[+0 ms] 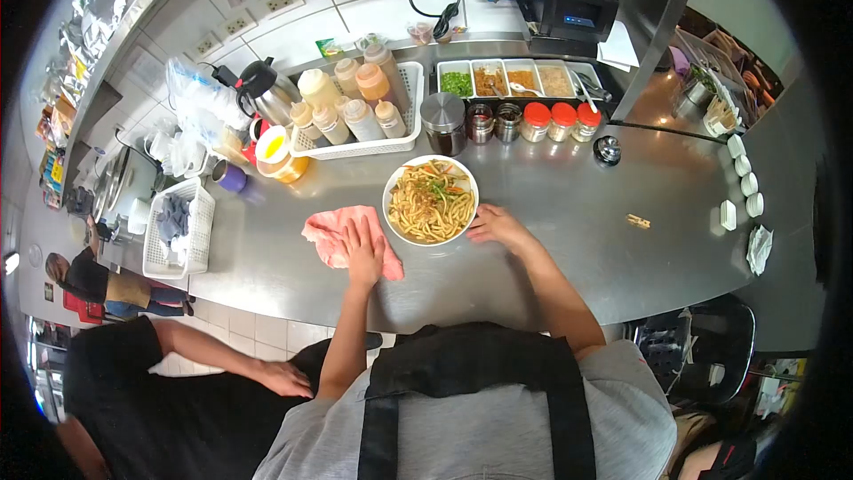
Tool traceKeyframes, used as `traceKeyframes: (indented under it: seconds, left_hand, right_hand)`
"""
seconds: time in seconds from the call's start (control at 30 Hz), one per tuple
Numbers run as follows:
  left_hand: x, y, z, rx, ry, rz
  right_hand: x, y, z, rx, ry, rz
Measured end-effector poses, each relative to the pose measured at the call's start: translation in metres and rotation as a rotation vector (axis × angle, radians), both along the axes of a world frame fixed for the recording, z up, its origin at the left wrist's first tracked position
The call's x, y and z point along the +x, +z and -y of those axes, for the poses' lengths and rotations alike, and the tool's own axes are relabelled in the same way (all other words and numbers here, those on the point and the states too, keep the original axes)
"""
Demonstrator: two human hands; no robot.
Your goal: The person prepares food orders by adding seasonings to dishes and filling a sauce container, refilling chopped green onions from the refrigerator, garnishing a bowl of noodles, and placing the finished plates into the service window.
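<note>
A white bowl of noodles with vegetables point(433, 200) stands on the steel counter point(551, 276) in front of me. My left hand point(361, 251) lies flat, fingers spread, on a pink cloth point(330, 233) just left of the bowl. At the bowl's lower right side is my right hand point(499, 226), its fingertips at the rim and the fingers partly bent; whether they grip the rim is hard to make out.
Behind the bowl stand a basket of sauce bottles point(355, 138), a steel canister point(443, 124), red-lidded jars point(561, 122) and topping trays point(506, 78). A white basket point(179, 227) is at left. A person in black point(178, 409) stands close on the left.
</note>
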State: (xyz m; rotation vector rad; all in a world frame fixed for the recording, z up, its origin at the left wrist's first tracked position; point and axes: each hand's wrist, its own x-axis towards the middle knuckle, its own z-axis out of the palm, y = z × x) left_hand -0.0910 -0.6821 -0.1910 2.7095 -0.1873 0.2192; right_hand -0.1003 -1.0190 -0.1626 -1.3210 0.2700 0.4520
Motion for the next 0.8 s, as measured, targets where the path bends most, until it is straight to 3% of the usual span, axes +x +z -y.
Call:
traceKeyframes:
  seconds: [0.13,0.23,0.27,0.37,0.47,0.57,0.7,0.77,0.8]
  left_hand:
    - [-0.026,0.023,0.016,-0.361,-0.002,0.108]
    - [-0.047,0.034,0.027,-0.461,-0.006,0.101]
    - [-0.052,0.034,0.030,-0.383,-0.021,0.177]
    - [-0.065,0.051,0.046,-0.907,0.108,-0.253]
    - [-0.057,0.037,0.050,-1.175,0.092,-0.362]
    - [-0.053,0.040,0.069,-1.407,0.266,-0.392]
    - [-0.047,0.035,0.071,-1.415,0.150,-0.463]
    - [-0.045,0.032,0.072,-1.482,0.139,-0.421]
    - [-0.047,0.031,0.069,-1.385,0.153,-0.472]
  right_hand:
    - [0.002,-0.003,-0.014,0.049,-0.006,0.002]
    - [0.001,0.007,-0.018,-0.002,-0.027,0.018]
    - [0.001,0.010,-0.019,-0.024,-0.033,0.025]
    - [0.004,-0.003,-0.023,-0.093,-0.066,0.121]
    - [0.000,-0.011,-0.033,-0.146,-0.084,0.115]
    - [-0.033,-0.003,-0.048,-0.080,-0.184,0.050]
    - [-0.068,-0.004,-0.033,-0.014,-0.031,-0.016]
    - [-0.066,-0.001,-0.025,0.002,-0.111,-0.007]
    - [-0.063,0.001,-0.023,0.012,-0.151,-0.003]
